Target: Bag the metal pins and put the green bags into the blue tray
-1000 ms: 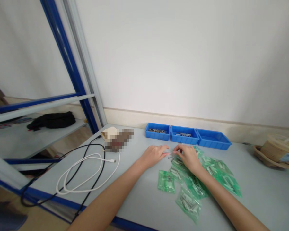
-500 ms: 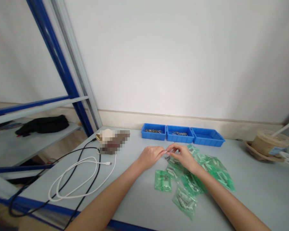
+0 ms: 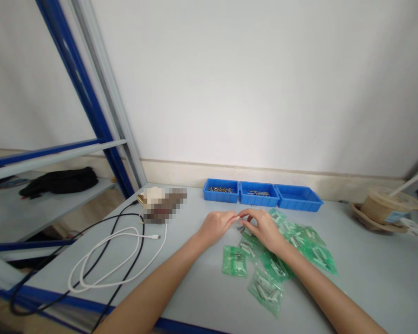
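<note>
Near the middle of the table, my left hand pinches a small white piece between thumb and fingers; its exact kind is too small to make out. Curled in from the right, my right hand brings its thumb and index finger to the same spot, and whatever they grip is hidden. Green-tinted clear bags with screws and white pieces lie under and around the right wrist. One small green bag sits below my hands, and another bag lies closer to the front edge.
Three blue bins stand along the wall: a left bin and a middle bin with metal pieces, and a right bin. A white cable and black cables loop at left. A lidded tub stands at far right.
Both hands stay at nearly the same place. The right index finger and thumb have shifted slightly at the white piece, with a wider gap behind the tips. The view has moved a little.
</note>
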### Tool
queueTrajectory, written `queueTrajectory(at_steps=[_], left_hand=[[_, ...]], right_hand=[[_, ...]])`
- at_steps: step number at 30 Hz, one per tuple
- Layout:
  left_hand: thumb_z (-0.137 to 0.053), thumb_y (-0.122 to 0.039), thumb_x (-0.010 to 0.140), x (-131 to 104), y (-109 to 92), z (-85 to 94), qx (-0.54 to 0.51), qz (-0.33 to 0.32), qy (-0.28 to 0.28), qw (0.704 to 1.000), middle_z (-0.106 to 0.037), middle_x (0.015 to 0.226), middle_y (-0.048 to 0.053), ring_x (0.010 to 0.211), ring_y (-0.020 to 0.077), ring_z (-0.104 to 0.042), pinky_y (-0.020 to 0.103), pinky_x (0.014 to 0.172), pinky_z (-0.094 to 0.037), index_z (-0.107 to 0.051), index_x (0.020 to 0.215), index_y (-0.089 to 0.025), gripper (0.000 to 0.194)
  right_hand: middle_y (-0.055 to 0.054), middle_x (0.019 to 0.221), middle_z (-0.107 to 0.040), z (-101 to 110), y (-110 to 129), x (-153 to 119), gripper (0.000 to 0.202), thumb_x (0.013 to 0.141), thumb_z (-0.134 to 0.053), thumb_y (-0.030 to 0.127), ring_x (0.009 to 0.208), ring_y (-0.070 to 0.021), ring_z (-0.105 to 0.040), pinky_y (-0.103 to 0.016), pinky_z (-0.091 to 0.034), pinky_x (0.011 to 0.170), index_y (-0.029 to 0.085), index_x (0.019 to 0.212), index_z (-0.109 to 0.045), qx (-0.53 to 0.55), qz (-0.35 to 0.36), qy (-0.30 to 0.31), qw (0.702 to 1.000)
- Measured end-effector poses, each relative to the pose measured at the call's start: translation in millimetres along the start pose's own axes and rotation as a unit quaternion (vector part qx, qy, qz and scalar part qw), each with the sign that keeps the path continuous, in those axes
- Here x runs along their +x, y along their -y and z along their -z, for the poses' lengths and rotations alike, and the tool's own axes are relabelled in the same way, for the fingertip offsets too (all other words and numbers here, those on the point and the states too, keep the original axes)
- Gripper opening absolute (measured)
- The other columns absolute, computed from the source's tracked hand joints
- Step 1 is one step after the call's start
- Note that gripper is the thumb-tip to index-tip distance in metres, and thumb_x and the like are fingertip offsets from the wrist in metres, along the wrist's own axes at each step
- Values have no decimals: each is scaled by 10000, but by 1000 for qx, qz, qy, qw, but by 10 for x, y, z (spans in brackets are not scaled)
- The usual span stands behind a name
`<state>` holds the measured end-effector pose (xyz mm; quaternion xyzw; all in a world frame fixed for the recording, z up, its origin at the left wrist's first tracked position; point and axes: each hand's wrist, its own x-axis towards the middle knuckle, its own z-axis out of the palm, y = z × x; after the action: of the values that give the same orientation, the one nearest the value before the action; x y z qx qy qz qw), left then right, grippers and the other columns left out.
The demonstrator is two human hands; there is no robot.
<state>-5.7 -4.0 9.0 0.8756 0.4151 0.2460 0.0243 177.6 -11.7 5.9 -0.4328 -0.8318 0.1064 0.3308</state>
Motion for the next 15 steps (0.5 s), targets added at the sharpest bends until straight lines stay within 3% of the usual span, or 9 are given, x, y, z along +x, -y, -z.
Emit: queueTrajectory(at_steps=[6, 9, 15], left_hand=[[-343, -347, 925, -15, -63, -32, -100, 44, 37, 993, -607, 616, -44, 603, 105, -574, 177, 589, -365, -559, 919, -197, 263], [-394, -389, 901, -25, -62, -31, -59, 28, 44, 997, -629, 703, -31, 658, 126, -593, 189, 584, -363, -523, 1001, -199, 250], [-347, -319, 927, -22, -24, -5, 4, -10, 62, 998, -625, 746, -2, 683, 128, -594, 196, 608, -370, -556, 896, -186, 250]], right_hand=[[-25, 849, -672, 4, -2, -26, 141, 859, -475, 247, 690, -157, -593, -300, -401, 715, 192, 888, -601, -18, 38, -22, 999], [-18, 807, -684, 46, 1, -24, 183, 862, -470, 305, 677, -171, -598, -303, -401, 687, 212, 868, -627, -30, 25, -21, 999], [-24, 856, -694, 72, -3, -6, 244, 864, -451, 358, 693, -175, -616, -314, -398, 708, 222, 892, -652, -39, 28, -2, 999]])
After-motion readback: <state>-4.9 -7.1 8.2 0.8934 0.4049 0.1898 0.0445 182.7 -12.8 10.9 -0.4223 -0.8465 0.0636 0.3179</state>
